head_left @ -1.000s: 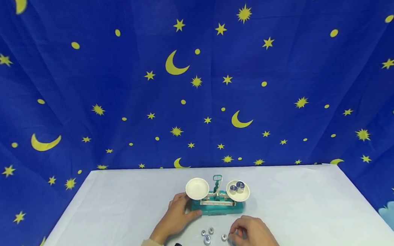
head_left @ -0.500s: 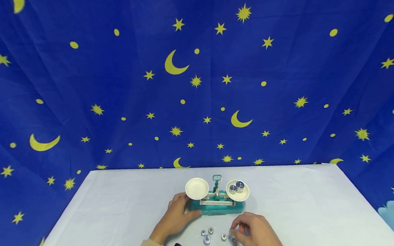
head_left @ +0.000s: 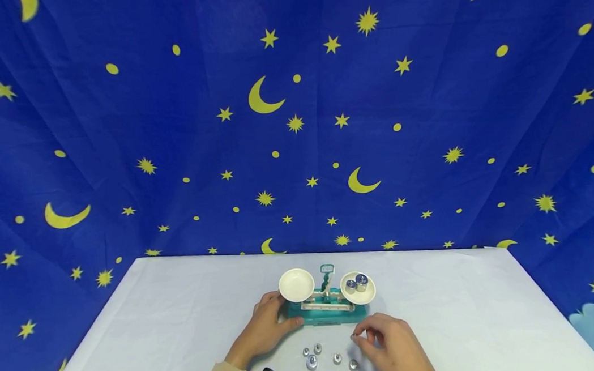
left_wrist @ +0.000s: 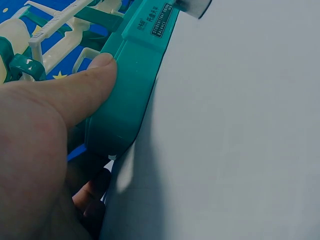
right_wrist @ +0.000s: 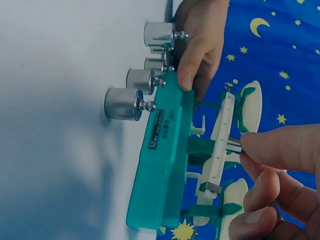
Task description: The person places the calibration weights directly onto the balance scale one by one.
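A teal balance scale (head_left: 327, 315) with white pans stands on the table. My left hand (head_left: 265, 326) grips the left end of its base, and in the left wrist view the thumb (left_wrist: 95, 82) lies on the teal base (left_wrist: 132, 65). Just in front of the scale's right end, my right hand (head_left: 396, 347) pinches a small metal weight (right_wrist: 233, 144) between thumb and fingertips, lifted off the table. Two metal weights (head_left: 361, 282) sit in the right pan (head_left: 367, 298); the left pan (head_left: 296, 285) is beside my left hand.
Several knobbed metal weights (head_left: 312, 362) stand on the white table (head_left: 463, 311) in front of the scale, between my hands. One weight (head_left: 353, 365) is close to my right hand. A blue curtain (head_left: 315, 150) with moons and stars hangs behind the table.
My right hand has risen from among the weights, moving forward and slightly right with one small weight pinched. A weight it covered now shows on the table. The left hand stays put.
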